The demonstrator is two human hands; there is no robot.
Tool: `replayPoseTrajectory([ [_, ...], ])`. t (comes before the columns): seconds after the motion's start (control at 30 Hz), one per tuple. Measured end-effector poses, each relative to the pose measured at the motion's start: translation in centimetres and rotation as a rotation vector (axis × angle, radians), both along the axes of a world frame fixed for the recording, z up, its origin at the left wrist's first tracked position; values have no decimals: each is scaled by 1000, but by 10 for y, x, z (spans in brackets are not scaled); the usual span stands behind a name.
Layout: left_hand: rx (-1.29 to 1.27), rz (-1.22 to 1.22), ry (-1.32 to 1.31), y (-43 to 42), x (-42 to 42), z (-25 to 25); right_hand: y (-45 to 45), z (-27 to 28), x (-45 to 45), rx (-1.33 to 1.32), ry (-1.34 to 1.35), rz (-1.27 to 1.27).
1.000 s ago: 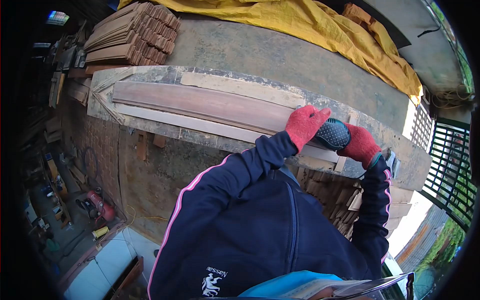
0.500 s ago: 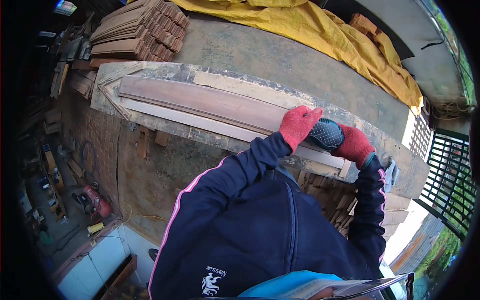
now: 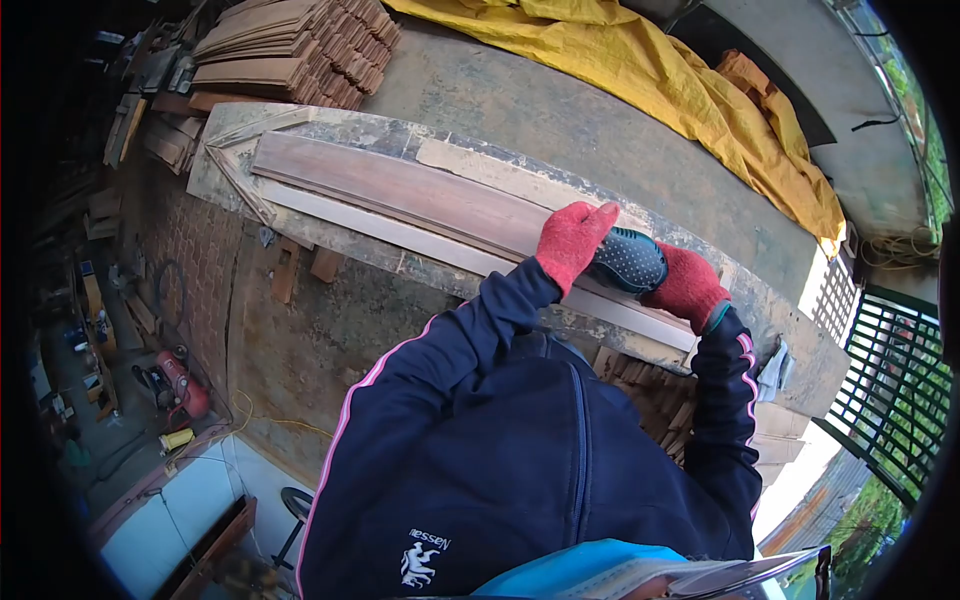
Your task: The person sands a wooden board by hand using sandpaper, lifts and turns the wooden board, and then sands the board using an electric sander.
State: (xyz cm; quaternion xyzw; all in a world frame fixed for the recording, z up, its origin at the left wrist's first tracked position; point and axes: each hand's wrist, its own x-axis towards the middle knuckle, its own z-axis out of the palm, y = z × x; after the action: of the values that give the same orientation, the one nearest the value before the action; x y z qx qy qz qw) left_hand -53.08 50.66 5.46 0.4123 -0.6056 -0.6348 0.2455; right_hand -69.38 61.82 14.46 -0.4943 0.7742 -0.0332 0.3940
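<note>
A dark green power sander (image 3: 630, 264) with a dotted grip rests on a long reddish-brown wooden board (image 3: 400, 192). My left hand (image 3: 573, 246), in a red knit glove, is closed on the sander's left end. At the opposite end my right hand (image 3: 690, 286), gloved the same way, is wrapped round its body. The sander's underside is hidden. A pale wooden strip (image 3: 390, 229) runs along the board's near edge, and both lie on a worn, paint-marked workbench (image 3: 340, 125).
Thin strips form an angled frame at the bench's left end. Beyond it stands a stack of wooden boards (image 3: 290, 50). A yellow tarp (image 3: 640, 75) lies along the far side. A whitish cloth (image 3: 774, 372) sits near the right end. A red compressor (image 3: 182, 385) stands on the floor at left.
Both hands and the sander have slid a little left along the board, still gripping it the same way. The camera view has tilted slightly.
</note>
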Motion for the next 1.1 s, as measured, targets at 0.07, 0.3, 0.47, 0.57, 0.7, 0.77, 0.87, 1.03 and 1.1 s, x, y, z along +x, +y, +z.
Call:
replayPoseTrajectory([
  [0.07,-73,13,33,-4,6,-12,-7,-4,5,25,-23,5],
  [0.3,-507,-13,13,-32,30,-23,-31,-5,28,-12,-26,23],
  [0.47,-505,3,-19,-49,48,-28,-50,-4,46,-14,-19,32],
  [0.57,-601,-30,-46,-62,61,-29,-62,-5,56,-19,-16,46],
  [0.7,-652,-39,-54,-80,78,-30,-79,-5,70,-18,-11,37],
  [0.77,-636,-8,-40,-88,86,-30,-89,-3,77,-39,-16,78],
  [0.87,-378,12,-87,-100,102,-10,-103,0,92,-49,-17,82],
  [1.03,-97,38,-124,-122,128,5,-128,-1,113,-43,-23,99],
  [1.1,-204,144,-8,-132,141,-3,-137,-8,121,-63,-38,128],
])
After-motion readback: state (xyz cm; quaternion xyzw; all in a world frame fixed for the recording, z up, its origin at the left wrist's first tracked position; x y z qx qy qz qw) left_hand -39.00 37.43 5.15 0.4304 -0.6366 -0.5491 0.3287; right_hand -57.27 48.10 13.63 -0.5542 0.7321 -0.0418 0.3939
